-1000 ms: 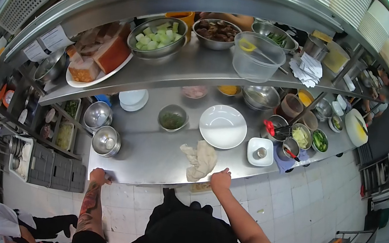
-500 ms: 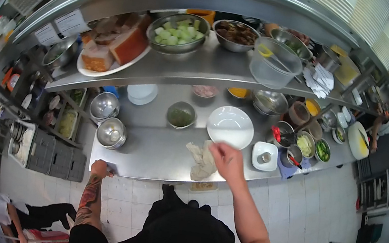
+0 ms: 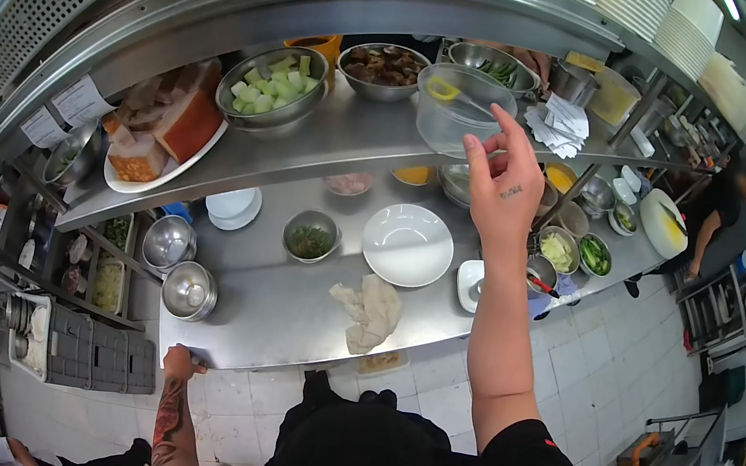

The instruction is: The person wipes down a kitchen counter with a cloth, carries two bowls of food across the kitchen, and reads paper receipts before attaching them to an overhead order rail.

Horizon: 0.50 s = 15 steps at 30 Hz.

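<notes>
My left hand is at the front left corner of the steel table, its fingers closed over the edge. My right hand is raised, thumb and fingers apart, with nothing in it. It appears in front of a clear plastic tub on the upper shelf; I cannot tell whether they touch. In the tub stands a tool with a yellow handle. Below lie a round white plate and a crumpled beige cloth. My forearm partly hides a square white dish.
The steel shelf holds pork slabs, a bowl of cut green vegetables, a bowl of brown meat and paper slips. Metal bowls stand at the table's left. A person stands at the far right.
My right hand has risen from beside the cloth up to shelf height, its fingers spreading. The view has turned to the right. My left hand stays at the table corner.
</notes>
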### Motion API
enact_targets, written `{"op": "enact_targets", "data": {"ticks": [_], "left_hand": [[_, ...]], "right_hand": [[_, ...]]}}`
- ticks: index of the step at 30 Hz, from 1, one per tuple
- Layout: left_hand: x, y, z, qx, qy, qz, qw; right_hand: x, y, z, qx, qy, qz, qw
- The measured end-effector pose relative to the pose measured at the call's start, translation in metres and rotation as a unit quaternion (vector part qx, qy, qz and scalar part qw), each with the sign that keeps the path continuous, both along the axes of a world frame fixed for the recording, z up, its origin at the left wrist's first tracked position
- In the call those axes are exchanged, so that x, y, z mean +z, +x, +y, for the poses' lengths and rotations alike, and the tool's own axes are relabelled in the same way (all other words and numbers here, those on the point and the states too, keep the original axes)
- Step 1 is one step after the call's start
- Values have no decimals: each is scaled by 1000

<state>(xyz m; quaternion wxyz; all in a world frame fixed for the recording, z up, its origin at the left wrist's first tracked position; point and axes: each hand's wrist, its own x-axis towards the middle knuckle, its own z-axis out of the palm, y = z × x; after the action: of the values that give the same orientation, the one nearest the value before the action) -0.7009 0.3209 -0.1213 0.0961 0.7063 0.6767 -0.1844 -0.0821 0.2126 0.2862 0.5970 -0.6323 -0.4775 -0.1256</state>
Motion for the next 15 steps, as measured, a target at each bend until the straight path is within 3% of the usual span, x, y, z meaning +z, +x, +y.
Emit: {"op": "enact_targets", "data": {"ticks": [3, 15], "left_hand": [[4, 2, -4, -8, 36, -12, 999], [9, 1, 8, -36, -31, -6, 999]], "right_hand": [[-3, 9, 3, -52, -77, -29, 995], [-22, 34, -30, -15, 2, -69, 998]]}}
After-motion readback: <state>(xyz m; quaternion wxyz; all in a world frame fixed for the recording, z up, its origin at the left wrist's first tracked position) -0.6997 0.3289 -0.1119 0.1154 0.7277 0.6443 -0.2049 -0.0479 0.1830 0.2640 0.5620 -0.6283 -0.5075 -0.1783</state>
